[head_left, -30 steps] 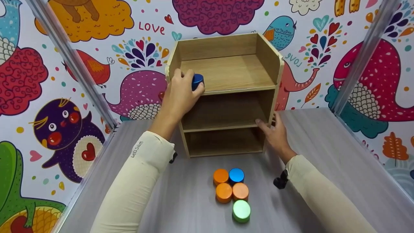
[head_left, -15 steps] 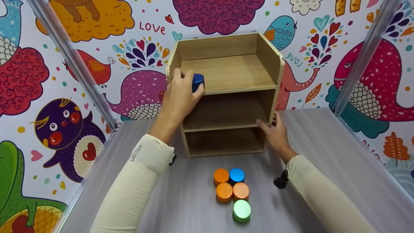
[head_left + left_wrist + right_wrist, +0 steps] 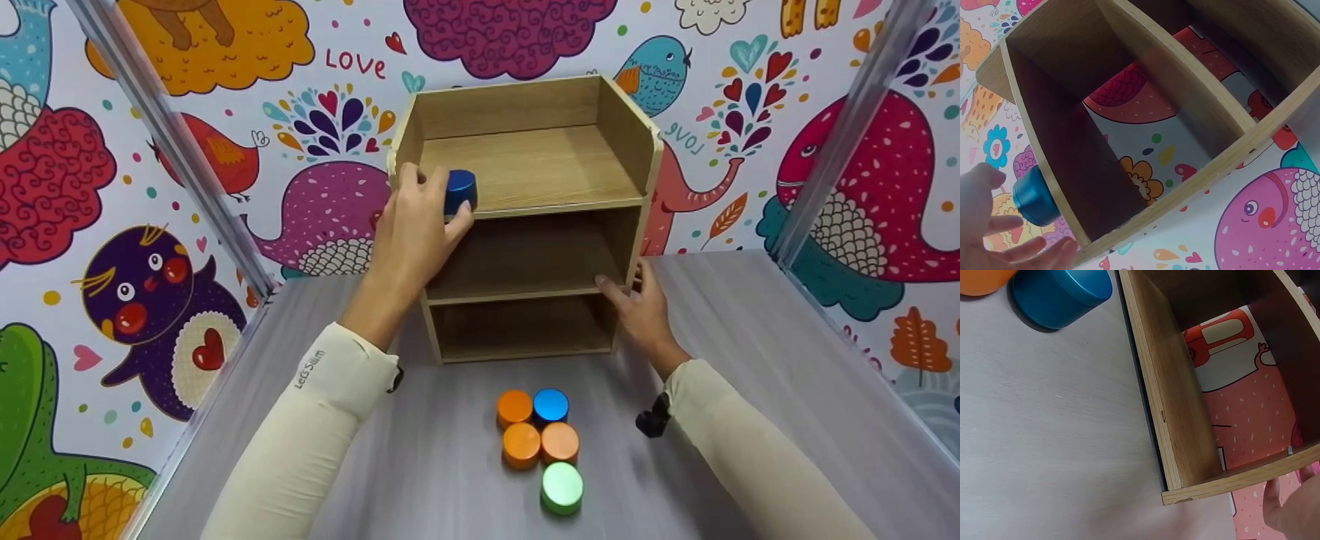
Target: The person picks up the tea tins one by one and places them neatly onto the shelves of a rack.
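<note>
A dark blue round tin [image 3: 460, 192] stands at the front left of the top board of a small wooden shelf unit [image 3: 559, 210]. My left hand [image 3: 412, 225] is around the tin with its fingers spread. In the left wrist view a gap shows between the thumb and the blue tin [image 3: 1036, 197], and the fingers are loosely extended beside it. My right hand [image 3: 641, 307] holds the unit's right side panel, thumb at the front edge and fingers on the outside. Part of the right hand [image 3: 1300, 506] also shows at the panel in the right wrist view.
On the grey table [image 3: 450, 450] in front of the unit stand a blue tin [image 3: 550, 405], an orange tin [image 3: 514, 408], another orange tin [image 3: 520, 445], a paler orange tin [image 3: 559, 442] and a green tin [image 3: 562, 487]. Patterned walls [image 3: 322, 150] enclose the table.
My left hand has eased slightly back from the blue tin and its thumb has loosened. The tin stays in place. The right hand keeps its hold on the unit.
</note>
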`<state>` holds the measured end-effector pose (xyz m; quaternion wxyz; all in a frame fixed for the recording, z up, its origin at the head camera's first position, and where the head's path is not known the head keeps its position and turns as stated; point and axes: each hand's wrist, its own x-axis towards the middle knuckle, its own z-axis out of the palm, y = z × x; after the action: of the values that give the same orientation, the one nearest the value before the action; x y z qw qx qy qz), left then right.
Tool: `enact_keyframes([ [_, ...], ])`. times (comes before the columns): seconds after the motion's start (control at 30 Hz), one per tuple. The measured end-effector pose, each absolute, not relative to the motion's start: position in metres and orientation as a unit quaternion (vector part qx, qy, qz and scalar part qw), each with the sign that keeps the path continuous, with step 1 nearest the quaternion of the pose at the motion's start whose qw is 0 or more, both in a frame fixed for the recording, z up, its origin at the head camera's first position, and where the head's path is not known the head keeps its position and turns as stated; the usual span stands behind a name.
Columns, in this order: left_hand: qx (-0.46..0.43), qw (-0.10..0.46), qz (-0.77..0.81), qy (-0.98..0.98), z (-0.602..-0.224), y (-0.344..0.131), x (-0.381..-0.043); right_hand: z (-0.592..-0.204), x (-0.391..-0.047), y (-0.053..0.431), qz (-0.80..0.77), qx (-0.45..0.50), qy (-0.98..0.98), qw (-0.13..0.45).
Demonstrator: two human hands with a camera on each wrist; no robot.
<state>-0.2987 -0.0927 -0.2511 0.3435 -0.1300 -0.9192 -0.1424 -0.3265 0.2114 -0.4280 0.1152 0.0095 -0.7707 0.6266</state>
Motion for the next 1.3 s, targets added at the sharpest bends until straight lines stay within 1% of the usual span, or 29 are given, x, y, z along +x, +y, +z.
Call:
enact_keyframes([
  [0.4, -0.152, 0.391, -0.122, -0.899, -0.263, -0.09, -0.277, -0.429, -0.327, 0.211, 0.633, 0.02, -0.765, 0.114],
  [0.8, -0.204, 0.405, -0.083, -0.888, -0.282, -0.074, -0.249, -0.428, -0.326, 0.212, 0.625, 0.009, -0.773, 0.109],
  [1.0, -0.229, 0.391, -0.066, -0.889, -0.298, -0.07, -0.237, -0.428, -0.325, 0.212, 0.629, 0.008, -0.769, 0.11],
  [1.3, -0.259, 0.339, -0.049, -0.903, -0.322, -0.069, -0.226, -0.429, -0.326, 0.212, 0.627, 0.02, -0.769, 0.121],
])
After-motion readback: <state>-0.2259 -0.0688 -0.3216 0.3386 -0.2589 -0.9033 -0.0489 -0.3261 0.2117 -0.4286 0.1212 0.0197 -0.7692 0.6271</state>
